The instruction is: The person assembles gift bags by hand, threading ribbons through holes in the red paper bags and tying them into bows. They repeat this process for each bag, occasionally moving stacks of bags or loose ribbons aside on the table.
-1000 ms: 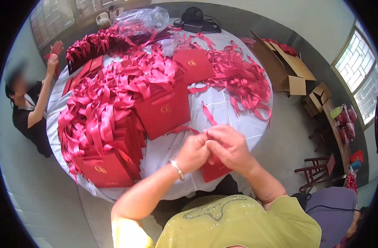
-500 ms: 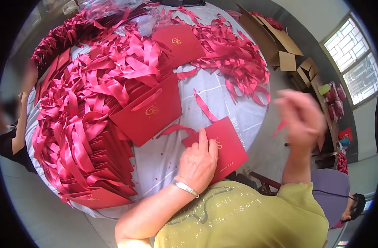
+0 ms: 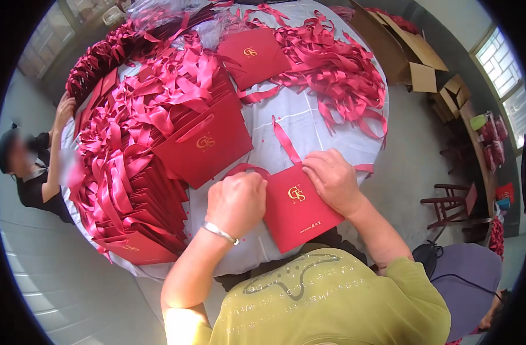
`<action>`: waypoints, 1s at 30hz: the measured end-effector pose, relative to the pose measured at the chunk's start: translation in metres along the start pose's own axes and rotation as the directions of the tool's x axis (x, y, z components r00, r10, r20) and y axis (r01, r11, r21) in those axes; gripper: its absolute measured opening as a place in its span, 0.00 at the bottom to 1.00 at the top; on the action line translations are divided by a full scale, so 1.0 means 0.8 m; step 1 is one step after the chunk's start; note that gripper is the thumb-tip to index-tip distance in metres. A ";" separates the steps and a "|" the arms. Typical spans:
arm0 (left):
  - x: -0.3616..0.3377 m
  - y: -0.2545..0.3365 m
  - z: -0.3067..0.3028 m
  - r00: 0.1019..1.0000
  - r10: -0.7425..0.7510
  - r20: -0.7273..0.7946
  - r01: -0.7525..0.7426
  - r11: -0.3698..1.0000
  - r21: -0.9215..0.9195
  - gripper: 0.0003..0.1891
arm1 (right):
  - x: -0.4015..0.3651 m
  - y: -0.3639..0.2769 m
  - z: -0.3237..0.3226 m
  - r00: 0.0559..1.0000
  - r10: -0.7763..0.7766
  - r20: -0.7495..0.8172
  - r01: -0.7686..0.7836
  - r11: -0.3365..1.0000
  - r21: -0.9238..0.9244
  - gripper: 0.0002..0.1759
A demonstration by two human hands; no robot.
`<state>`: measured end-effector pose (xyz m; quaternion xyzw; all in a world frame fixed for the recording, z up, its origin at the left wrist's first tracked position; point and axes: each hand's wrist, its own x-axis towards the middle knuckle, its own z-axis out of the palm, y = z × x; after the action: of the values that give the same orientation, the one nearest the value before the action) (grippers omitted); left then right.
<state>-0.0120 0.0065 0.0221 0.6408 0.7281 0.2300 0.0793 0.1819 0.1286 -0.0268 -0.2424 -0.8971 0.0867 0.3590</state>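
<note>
A red paper bag point(image 3: 300, 210) with gold lettering lies tilted at the table's near edge, in front of my body. At its upper left edge my left hand point(image 3: 237, 201) is closed, its fingertips at the paper, beside a red ribbon point(image 3: 248, 168). My right hand point(image 3: 335, 181) grips the upper right corner with bent fingers; the fingertips are partly hidden. Another ribbon point(image 3: 285, 140) rises from the bag's top edge onto the cloth. A short ribbon end point(image 3: 363, 168) shows beyond my right hand.
Rows of ribboned red bags point(image 3: 130, 190) fill the table's left side. Loose ribbons point(image 3: 338, 75) pile up at the back right, beside a flat red bag point(image 3: 254, 54). Cardboard boxes point(image 3: 424, 75) and a wooden stool point(image 3: 450, 204) stand right. Another person point(image 3: 35, 172) works at the left.
My right hand has come down from the right onto the bag's upper right corner. My left hand has moved from the bag's front to its left edge, closing. The view has shifted slightly.
</note>
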 end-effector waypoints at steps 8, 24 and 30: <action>0.028 0.014 0.007 0.957 -0.223 0.185 0.196 0.968 0.155 0.11 | -0.003 0.008 -0.005 0.996 -0.089 -0.027 0.090 0.995 0.032 0.10; 0.002 0.046 0.035 0.912 -0.059 -0.406 0.130 0.980 0.148 0.02 | -0.029 0.022 -0.013 0.993 -0.100 0.066 0.099 0.995 0.026 0.06; -0.034 0.056 0.028 0.972 0.144 -0.184 -0.120 0.984 0.134 0.09 | -0.025 0.021 -0.013 0.990 -0.114 0.086 0.111 0.993 0.032 0.07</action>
<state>0.0418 -0.0113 0.0174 0.6662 0.7007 0.2512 -0.0464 0.2073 0.1329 -0.0366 -0.1826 -0.9230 0.0891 0.3268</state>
